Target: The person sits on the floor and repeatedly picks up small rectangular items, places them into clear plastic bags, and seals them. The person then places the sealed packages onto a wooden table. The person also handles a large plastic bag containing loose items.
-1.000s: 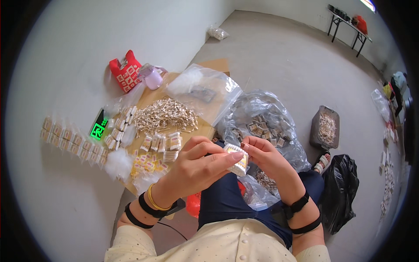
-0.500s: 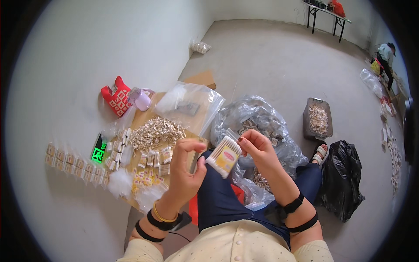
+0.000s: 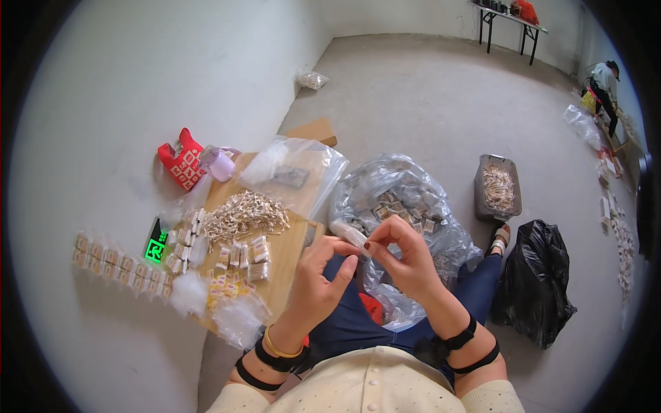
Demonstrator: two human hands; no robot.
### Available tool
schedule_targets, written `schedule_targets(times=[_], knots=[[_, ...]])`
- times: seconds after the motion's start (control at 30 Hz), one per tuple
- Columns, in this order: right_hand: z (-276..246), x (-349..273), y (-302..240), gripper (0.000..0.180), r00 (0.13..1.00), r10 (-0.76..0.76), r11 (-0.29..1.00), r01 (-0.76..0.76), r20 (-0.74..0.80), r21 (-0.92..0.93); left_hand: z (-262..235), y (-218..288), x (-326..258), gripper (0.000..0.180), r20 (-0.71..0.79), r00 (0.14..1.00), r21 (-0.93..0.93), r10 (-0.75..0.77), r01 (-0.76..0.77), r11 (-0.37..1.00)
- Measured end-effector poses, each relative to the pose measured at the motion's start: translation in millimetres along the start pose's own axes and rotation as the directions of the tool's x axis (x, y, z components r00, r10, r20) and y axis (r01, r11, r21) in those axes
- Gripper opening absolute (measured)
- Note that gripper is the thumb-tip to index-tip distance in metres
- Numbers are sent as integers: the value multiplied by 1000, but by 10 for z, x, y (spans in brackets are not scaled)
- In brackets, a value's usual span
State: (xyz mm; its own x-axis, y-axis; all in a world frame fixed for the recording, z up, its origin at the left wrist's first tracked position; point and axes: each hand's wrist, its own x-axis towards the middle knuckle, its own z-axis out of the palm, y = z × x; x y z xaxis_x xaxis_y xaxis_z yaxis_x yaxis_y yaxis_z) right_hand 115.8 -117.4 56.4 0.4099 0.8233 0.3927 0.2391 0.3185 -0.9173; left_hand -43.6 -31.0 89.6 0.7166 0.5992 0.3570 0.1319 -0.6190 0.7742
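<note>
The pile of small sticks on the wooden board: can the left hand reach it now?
Probably yes. The pile of small sticks lies uncovered, just ahead-left of the left hand, but that hand shares a small clear packet with the right hand.

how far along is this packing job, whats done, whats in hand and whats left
Done, by the look of it: a row of filled packets lies along the wall, with more small packs on the wooden board. In hand: left hand and right hand hold one small clear packet between them. Left: a loose pile of pieces, a full grey tray, and the clear bag of packets.
</note>
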Motion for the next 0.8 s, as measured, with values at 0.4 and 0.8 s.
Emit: schedule_targets(times=[0.4,0.8], knots=[[-36,-128,-112,13,998,42,999,-43,55,15,181,-72,12,10,18,998,-189,-56,58,980],[-220,-216,60,12,953,283,765,-295,113,573,144,-76,-18,3,54,995,-131,79,-71,989]])
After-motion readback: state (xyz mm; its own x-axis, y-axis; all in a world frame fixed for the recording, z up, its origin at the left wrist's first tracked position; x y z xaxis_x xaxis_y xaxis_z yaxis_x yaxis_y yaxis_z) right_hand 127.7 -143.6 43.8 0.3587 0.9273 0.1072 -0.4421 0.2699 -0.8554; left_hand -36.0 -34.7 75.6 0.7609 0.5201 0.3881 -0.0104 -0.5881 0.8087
